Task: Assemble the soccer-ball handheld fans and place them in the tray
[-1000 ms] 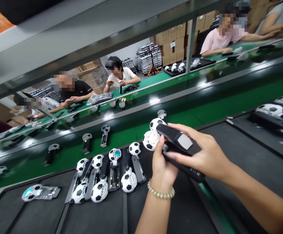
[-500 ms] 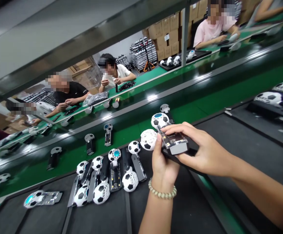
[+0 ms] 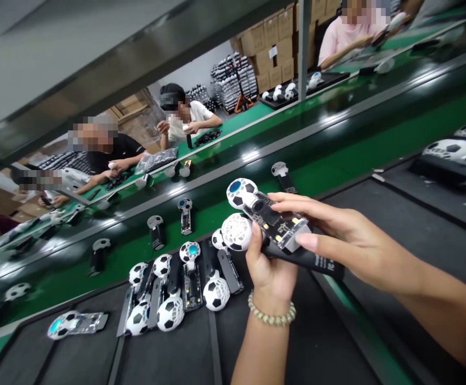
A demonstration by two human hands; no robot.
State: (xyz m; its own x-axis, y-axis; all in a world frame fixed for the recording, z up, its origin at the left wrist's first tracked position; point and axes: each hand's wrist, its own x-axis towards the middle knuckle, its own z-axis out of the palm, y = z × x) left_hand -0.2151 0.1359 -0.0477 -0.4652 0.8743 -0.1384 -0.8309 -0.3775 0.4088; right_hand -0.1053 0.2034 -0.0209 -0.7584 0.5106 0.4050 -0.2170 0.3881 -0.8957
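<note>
My left hand (image 3: 271,272), with a beaded bracelet at the wrist, is wrapped round a black-handled unit with a white patterned ball head (image 3: 237,231). On top of it lies a unit with a clear casing (image 3: 277,219), its circuit board showing and its football-patterned head bearing a blue disc. My right hand (image 3: 337,235) grips this clear unit at its grey end, thumb on the end and fingers along the far edge. Left of my hands, several football-headed units (image 3: 217,294) stand in a row on the black tray (image 3: 177,363).
One clear unit (image 3: 76,323) lies apart at the tray's left. Beyond, a green conveyor (image 3: 225,200) carries scattered units. More units (image 3: 447,152) lie at the right. Several people work across the line, one in a pink shirt (image 3: 337,40). A metal post (image 3: 303,53) stands behind.
The clear unit has turned and tilted up, its head now further left and its board facing me. My right thumb has moved onto its grey end. The conveyor's units have shifted right.
</note>
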